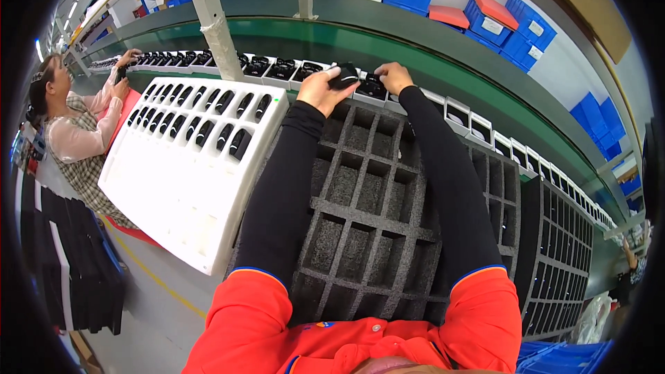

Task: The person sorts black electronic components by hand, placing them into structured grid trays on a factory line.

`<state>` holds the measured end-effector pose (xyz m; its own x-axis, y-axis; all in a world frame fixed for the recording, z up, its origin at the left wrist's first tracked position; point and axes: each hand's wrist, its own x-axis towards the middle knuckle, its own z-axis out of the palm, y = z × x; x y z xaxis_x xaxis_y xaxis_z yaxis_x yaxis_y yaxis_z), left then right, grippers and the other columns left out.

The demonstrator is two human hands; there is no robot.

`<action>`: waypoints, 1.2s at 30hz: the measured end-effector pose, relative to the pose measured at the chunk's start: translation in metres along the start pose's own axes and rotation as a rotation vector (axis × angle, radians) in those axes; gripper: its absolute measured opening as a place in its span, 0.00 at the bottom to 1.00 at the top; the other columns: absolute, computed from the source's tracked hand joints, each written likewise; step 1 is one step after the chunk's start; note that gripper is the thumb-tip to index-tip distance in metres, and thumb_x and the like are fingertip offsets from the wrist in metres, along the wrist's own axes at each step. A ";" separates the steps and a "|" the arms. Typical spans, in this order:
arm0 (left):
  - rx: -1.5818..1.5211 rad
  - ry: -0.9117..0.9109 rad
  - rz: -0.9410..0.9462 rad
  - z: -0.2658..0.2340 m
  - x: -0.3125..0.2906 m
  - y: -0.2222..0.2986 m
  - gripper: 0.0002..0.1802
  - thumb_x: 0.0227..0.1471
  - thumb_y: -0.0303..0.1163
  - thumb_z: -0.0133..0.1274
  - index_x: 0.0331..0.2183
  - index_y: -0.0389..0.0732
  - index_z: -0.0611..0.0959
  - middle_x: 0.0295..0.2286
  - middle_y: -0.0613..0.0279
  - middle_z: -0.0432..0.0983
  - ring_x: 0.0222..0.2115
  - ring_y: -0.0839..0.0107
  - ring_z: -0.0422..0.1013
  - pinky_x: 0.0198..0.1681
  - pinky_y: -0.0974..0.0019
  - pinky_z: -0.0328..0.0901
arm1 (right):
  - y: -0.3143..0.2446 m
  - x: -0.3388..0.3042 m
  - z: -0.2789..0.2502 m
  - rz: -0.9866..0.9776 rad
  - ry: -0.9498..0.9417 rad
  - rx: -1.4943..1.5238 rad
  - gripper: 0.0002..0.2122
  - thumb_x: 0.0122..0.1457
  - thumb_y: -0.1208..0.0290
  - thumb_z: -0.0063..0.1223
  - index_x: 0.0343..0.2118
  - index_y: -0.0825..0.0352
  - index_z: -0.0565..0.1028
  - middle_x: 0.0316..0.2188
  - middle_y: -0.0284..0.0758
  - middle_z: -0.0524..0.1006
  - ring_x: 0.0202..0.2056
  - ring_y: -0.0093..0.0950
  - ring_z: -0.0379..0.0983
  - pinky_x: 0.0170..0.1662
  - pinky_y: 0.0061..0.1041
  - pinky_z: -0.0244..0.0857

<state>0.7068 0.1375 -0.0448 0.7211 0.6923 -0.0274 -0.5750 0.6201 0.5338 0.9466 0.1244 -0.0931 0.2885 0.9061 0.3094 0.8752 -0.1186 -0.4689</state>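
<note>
My left hand (321, 93) holds a rounded black device (343, 77) between thumb and fingers, above the line of boxes on the far side of the bench. My right hand (395, 78) is just to its right, fingers curled in at an open white box (372, 88) with black contents. What those fingertips grip, if anything, is too small to make out. Under my forearms lies a dark grey foam tray (357, 219) divided into deep rectangular compartments; those between my arms look bare.
A white foam tray (173, 187) with two rows of black devices leans at left. White boxes (284, 69) line the green conveyor (443, 62). A metal post (218, 34) rises before it. Another person (80, 118) works at far left. Another compartmented tray (557, 256) stands at right.
</note>
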 end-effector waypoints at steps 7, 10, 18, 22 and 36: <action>0.576 -0.007 0.069 0.024 -0.016 -0.004 0.25 0.47 0.18 0.50 0.48 0.33 0.65 0.35 0.55 0.70 0.32 0.61 0.73 0.40 0.61 0.72 | -0.049 -0.015 -0.037 -0.136 0.120 0.578 0.08 0.49 0.71 0.53 0.32 0.67 0.77 0.32 0.38 0.77 0.35 0.28 0.73 0.39 0.24 0.65; 0.600 -0.057 0.134 0.016 -0.014 -0.002 0.25 0.45 0.16 0.50 0.48 0.31 0.66 0.32 0.59 0.69 0.30 0.65 0.73 0.40 0.62 0.72 | -0.106 -0.036 -0.065 -0.465 -0.017 0.543 0.08 0.49 0.70 0.55 0.30 0.69 0.77 0.24 0.32 0.72 0.26 0.22 0.68 0.32 0.20 0.62; 0.729 -0.229 0.183 0.031 -0.015 -0.022 0.33 0.44 0.13 0.49 0.52 0.35 0.58 0.37 0.48 0.70 0.34 0.62 0.72 0.36 0.61 0.73 | -0.073 -0.036 -0.065 -0.195 -0.108 0.488 0.11 0.55 0.67 0.51 0.29 0.73 0.74 0.23 0.33 0.75 0.26 0.21 0.68 0.32 0.22 0.61; 0.730 -0.110 0.169 0.021 -0.013 -0.016 0.32 0.44 0.11 0.48 0.51 0.32 0.59 0.36 0.48 0.70 0.36 0.60 0.72 0.36 0.61 0.73 | -0.095 -0.046 -0.063 -0.349 0.236 0.290 0.08 0.53 0.69 0.51 0.26 0.70 0.74 0.22 0.35 0.71 0.25 0.27 0.67 0.32 0.25 0.61; 0.803 0.064 0.276 0.011 -0.005 -0.017 0.38 0.42 0.14 0.53 0.55 0.34 0.56 0.43 0.38 0.65 0.35 0.60 0.72 0.36 0.66 0.72 | -0.061 -0.032 -0.051 -0.166 -0.040 0.534 0.11 0.52 0.67 0.53 0.33 0.70 0.76 0.27 0.36 0.77 0.28 0.25 0.72 0.33 0.23 0.65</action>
<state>0.7179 0.1193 -0.0443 0.5580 0.8148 0.1570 -0.2607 -0.0075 0.9654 0.9040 0.0815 -0.0327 0.1398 0.9111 0.3878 0.5867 0.2392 -0.7737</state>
